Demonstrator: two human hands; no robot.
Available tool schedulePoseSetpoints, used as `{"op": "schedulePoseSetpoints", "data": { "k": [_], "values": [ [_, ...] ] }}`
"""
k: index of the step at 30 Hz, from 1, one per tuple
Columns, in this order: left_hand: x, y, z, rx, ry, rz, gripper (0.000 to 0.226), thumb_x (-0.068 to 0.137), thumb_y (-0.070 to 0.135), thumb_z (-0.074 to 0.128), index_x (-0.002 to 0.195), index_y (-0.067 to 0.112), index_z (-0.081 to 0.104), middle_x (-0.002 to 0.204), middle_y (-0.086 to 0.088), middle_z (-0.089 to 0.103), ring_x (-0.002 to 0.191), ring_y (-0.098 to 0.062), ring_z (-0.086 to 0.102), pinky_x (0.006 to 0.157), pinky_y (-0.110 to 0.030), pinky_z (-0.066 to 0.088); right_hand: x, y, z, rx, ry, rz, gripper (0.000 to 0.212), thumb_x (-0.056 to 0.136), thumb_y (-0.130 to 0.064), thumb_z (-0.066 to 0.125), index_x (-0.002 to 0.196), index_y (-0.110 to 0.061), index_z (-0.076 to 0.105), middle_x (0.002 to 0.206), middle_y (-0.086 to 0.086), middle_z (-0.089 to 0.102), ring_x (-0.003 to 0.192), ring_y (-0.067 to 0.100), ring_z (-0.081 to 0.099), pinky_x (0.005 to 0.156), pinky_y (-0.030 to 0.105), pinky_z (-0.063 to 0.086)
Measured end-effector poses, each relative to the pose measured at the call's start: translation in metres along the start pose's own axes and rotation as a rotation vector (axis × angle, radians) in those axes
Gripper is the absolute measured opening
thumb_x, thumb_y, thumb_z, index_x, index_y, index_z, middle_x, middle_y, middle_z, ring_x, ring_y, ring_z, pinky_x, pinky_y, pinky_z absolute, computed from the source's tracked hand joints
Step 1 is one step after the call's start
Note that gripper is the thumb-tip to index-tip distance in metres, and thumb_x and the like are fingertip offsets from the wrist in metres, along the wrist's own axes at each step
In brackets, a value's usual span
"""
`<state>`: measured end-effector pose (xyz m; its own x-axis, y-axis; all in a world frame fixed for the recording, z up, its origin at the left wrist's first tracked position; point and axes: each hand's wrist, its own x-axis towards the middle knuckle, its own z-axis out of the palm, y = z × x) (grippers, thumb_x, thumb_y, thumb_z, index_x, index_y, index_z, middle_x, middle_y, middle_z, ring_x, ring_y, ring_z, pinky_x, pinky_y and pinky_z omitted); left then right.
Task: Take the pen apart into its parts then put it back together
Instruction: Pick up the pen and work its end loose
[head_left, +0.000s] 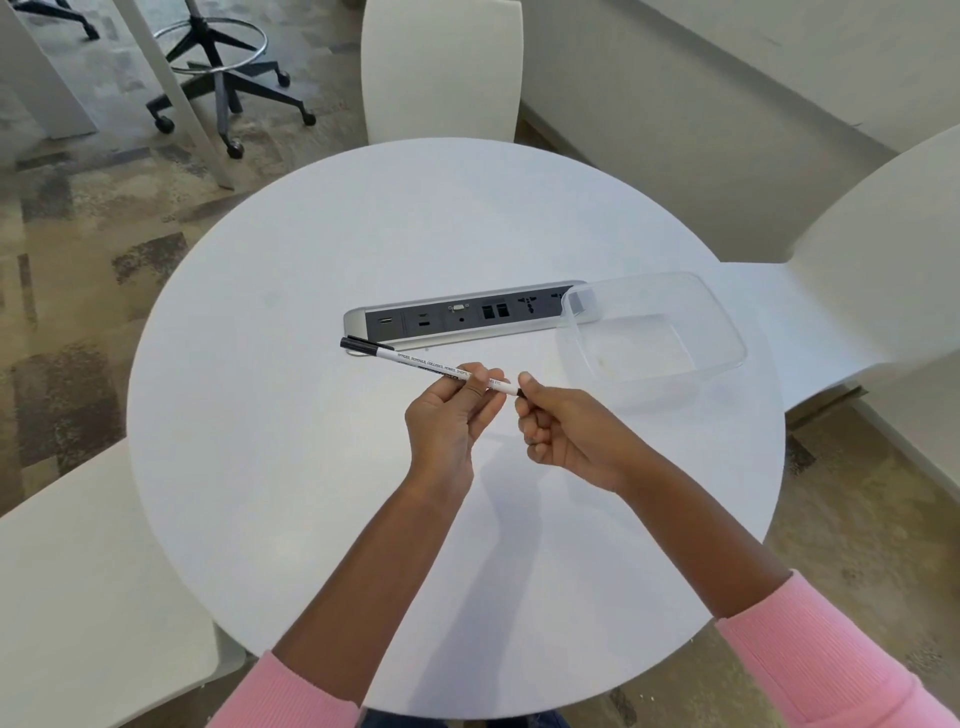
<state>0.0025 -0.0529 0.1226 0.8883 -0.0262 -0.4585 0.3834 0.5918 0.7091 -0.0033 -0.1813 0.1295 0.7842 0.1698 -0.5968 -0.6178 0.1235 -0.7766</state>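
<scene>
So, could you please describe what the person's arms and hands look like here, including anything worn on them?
Both arms wear ribbed pink knit sleeves, the left sleeve and the right sleeve, pushed up so the forearms are bare. The left hand and right hand are bare: no gloves, rings, watch or bracelets visible. The fingernails look short and unpainted.

A single head-worn wide-angle view looks forward and steeply down onto a round white table (311, 467), close over its near edge. Both forearms reach in from the bottom corners; chairs and carpet fringe the frame's bent edges.
</scene>
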Motion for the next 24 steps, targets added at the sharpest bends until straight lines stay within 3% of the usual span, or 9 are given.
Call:
{"op": "schedulePoseSetpoints", "data": {
  "k": [4,7,13,17,20,24],
  "values": [
    [-0.002,-0.001,0.002,-0.015,0.051,0.027,0.01,0.084,0.002,0.059,0.076,0.006,0.063,0.067,-0.001,0.07,0.066,-0.01,0.07,0.066,-0.018,0.057,0.003,0.002,0.004,-0.011,0.014,-0.061,0.037,0.095,-0.031,0.044,0.061,-0.016,0.049,0.039,-0.011,0.043,0.038,0.002,0.035,0.041,0.011,0.037],
    [-0.003,0.001,0.005,-0.061,0.083,0.025,0.009,0.084,0.001,0.059,0.077,0.005,0.063,0.065,0.0,0.071,0.065,-0.009,0.07,0.065,-0.018,0.057,0.006,0.007,0.008,-0.127,0.105,-0.24,0.037,0.095,-0.026,0.045,0.059,-0.017,0.049,0.04,-0.013,0.041,0.041,0.003,0.033,0.047,0.013,0.034],
    [-0.003,0.004,0.007,-0.175,0.075,-0.085,0.011,0.085,-0.001,0.057,0.076,0.002,0.062,0.06,-0.003,0.072,0.06,-0.012,0.07,0.064,-0.021,0.059,0.008,0.018,0.004,-0.573,0.298,-0.695,0.035,0.095,-0.018,0.045,0.06,-0.018,0.043,0.052,-0.003,0.038,0.047,0.006,0.034,0.047,0.012,0.027],
    [-0.003,0.001,0.002,-0.191,0.076,-0.149,0.008,0.084,-0.002,0.058,0.077,0.0,0.061,0.06,-0.007,0.071,0.059,-0.014,0.07,0.059,-0.022,0.059,0.01,0.023,-0.01,-1.03,0.34,-0.96,0.024,0.089,-0.013,0.049,0.072,0.001,0.057,0.06,0.013,0.053,0.061,0.012,0.037,0.058,0.021,0.029],
    [-0.004,-0.003,0.0,-0.178,0.103,-0.158,0.009,0.084,-0.002,0.058,0.075,0.0,0.061,0.065,-0.009,0.07,0.058,-0.014,0.07,0.061,-0.023,0.059,0.01,0.026,-0.015,-1.003,0.268,-0.822,0.026,0.093,-0.017,0.047,0.073,-0.004,0.057,0.061,0.007,0.055,0.059,0.016,0.043,0.057,0.023,0.032],
    [-0.002,-0.005,-0.004,-0.13,0.086,-0.117,0.009,0.084,0.001,0.059,0.075,0.002,0.062,0.064,-0.005,0.071,0.06,-0.011,0.07,0.062,-0.019,0.058,0.007,0.025,-0.002,-0.354,0.162,-0.358,0.047,0.095,-0.04,0.032,0.06,-0.018,0.053,0.05,-0.005,0.05,0.046,0.006,0.044,0.052,0.017,0.039]
  ]
}}
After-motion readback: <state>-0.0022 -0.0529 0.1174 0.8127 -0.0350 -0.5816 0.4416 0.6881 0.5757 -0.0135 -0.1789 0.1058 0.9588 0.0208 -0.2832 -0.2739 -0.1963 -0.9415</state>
